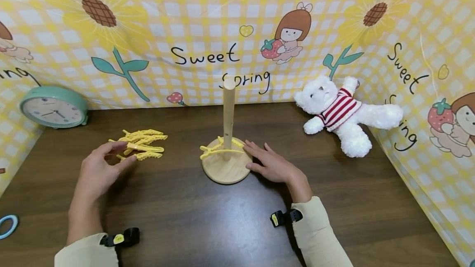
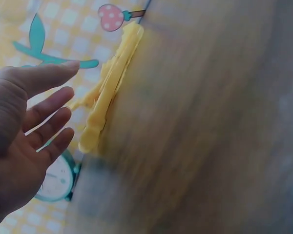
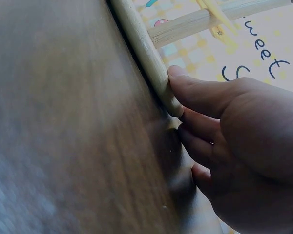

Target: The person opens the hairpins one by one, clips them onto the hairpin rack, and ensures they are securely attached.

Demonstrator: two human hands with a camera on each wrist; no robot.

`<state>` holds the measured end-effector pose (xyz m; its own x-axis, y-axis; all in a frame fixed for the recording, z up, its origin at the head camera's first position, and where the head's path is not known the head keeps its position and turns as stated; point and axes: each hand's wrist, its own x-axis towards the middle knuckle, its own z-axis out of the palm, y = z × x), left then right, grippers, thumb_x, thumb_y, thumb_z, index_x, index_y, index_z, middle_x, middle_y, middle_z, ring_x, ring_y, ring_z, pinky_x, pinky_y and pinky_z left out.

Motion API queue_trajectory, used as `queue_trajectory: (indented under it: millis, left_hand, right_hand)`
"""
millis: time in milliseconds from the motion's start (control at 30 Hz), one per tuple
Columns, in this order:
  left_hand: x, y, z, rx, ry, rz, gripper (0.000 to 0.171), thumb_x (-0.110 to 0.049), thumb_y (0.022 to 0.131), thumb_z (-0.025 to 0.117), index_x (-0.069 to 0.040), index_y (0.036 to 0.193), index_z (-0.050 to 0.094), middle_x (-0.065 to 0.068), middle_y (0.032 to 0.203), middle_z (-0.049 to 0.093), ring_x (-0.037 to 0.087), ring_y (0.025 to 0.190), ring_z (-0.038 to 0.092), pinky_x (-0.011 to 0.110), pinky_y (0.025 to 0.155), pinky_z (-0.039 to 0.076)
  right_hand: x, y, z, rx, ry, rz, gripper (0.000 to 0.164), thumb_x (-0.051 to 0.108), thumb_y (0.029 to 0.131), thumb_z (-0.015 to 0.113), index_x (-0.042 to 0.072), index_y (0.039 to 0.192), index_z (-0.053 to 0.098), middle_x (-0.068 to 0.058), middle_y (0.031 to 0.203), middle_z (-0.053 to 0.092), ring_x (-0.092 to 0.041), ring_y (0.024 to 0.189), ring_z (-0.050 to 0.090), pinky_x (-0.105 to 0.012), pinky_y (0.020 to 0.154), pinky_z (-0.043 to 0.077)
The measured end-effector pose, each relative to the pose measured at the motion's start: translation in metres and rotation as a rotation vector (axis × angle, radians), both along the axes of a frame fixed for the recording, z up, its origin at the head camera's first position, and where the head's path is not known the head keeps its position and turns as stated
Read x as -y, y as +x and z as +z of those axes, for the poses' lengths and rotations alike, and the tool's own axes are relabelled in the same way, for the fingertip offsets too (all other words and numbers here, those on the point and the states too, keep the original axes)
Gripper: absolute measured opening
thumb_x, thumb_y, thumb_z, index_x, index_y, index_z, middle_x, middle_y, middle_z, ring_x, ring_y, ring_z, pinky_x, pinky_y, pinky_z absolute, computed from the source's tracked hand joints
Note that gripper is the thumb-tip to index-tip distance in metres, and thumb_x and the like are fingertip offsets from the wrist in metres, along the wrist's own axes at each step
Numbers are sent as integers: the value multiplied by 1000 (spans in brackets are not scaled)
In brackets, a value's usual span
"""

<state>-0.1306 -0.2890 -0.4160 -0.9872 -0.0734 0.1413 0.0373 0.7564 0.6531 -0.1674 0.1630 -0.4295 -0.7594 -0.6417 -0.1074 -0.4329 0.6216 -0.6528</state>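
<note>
Several slim yellow plastic pieces, some with bumpy edges, lie in a pile on the left of the table. My left hand is at the pile's near left side, thumb and forefinger apart; its wrist view shows the fingers spread beside the yellow pieces. A round wooden stand with an upright pole stands mid-table, with more yellow pieces around the pole. My right hand touches the base's right edge with extended fingers, its thumb resting against the rim.
A white teddy bear in a striped shirt lies at the back right. At the back left stands a green clock. Part of a light blue ring shows at the left edge. Patterned yellow cloth walls in the table.
</note>
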Motion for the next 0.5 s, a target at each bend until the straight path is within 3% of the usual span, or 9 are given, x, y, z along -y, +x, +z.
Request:
queue_trajectory:
  millis: [200,400,500]
  left_hand:
    - [7,1,-5,68,-24,-8,51,-33,95,74,1,130,61,26,124,64,43,111,58,36,81,44]
    - [11,0,-10,126,-15,-44,51,-30,96,74,3,132,60,29,126,61,46,111,55,58,86,45]
    - [13,-1,-13,131,3,-44,50,-28,96,74,3,133,60,30,125,57,46,110,54,58,85,44]
  right_hand:
    - [-1,0,0,7,1,-3,63,27,107,55,9,160,27,-11,167,18,-22,153,14,-47,123,-1]
    - [-1,0,-1,6,6,-1,63,28,107,54,10,161,26,-10,167,17,-21,153,14,-46,123,-1]
    - [-2,-2,-2,5,12,-1,63,29,107,54,10,161,26,-9,167,17,-21,153,14,-46,123,0]
